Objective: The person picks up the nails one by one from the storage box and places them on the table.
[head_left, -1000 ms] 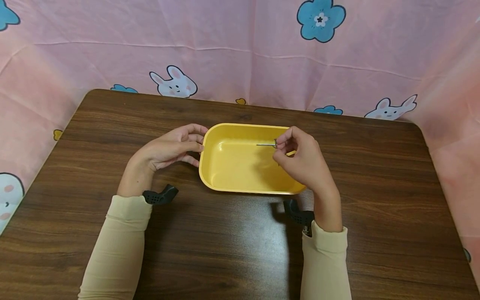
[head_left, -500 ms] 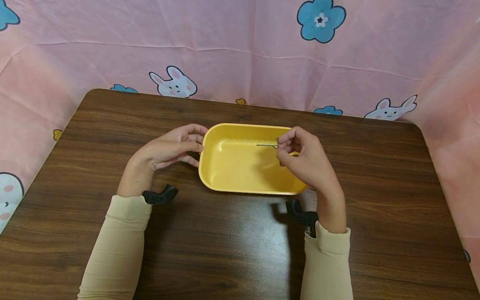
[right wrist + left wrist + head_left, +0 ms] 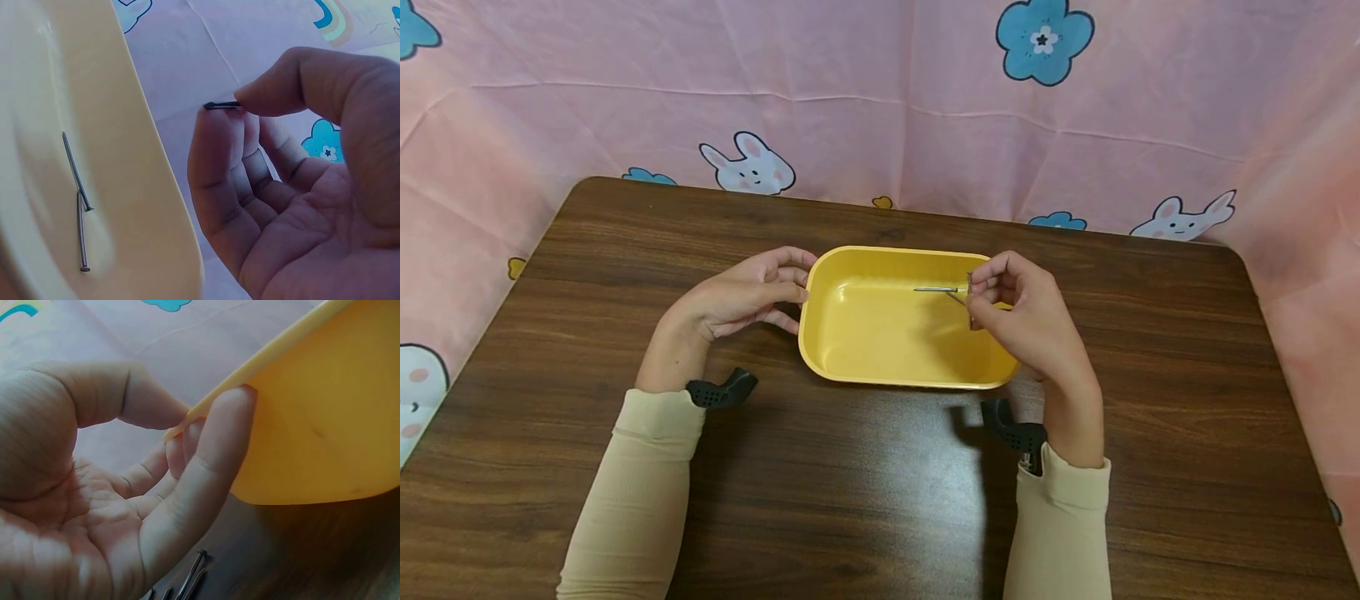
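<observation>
A yellow tray (image 3: 865,342) sits mid-table. My left hand (image 3: 793,287) pinches its left rim, thumb above and fingers against the outer wall (image 3: 325,425). My right hand (image 3: 976,292) hovers over the tray's right end and pinches a thin nail (image 3: 219,105) by its head between thumb and forefinger. Two more nails (image 3: 936,289) lie in the tray, meeting in a narrow V (image 3: 74,165). A few loose nails (image 3: 190,578) lie on the wood under my left palm, hidden in the head view.
The brown wooden table (image 3: 850,483) has rounded far corners. A pink cloth with rabbits and flowers (image 3: 880,125) hangs behind it and at both sides. Black wrist mounts (image 3: 722,390) sit on both forearms.
My right hand has drifted a little to the right, uncovering more of the two nails lying in the tray. The left hand and the tray have stayed put.
</observation>
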`<state>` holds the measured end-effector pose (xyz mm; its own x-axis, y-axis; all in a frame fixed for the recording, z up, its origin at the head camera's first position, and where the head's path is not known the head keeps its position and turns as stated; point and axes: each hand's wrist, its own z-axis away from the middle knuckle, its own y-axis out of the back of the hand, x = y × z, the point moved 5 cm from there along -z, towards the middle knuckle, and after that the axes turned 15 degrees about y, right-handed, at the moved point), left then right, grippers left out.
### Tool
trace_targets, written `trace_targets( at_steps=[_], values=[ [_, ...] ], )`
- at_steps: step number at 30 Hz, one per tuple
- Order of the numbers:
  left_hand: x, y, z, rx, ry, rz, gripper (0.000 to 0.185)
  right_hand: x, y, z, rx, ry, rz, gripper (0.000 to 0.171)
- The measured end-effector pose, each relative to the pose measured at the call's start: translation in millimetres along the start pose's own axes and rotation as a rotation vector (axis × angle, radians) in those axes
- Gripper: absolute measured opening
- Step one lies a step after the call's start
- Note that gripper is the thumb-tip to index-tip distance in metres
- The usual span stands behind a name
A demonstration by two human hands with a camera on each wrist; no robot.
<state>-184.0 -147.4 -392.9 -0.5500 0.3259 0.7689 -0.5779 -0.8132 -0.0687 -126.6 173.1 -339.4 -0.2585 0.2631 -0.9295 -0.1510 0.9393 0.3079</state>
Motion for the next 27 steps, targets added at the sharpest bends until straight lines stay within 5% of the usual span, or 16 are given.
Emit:
trace_targets(
  at_steps=[27],
  values=[
    [-2.1, -0.9, 2.9, -0.006, 0.008, -0.051, 0.049, 6.6, 7.0, 2.0, 0.023, -0.006, -0.01, 0.015]
  ],
)
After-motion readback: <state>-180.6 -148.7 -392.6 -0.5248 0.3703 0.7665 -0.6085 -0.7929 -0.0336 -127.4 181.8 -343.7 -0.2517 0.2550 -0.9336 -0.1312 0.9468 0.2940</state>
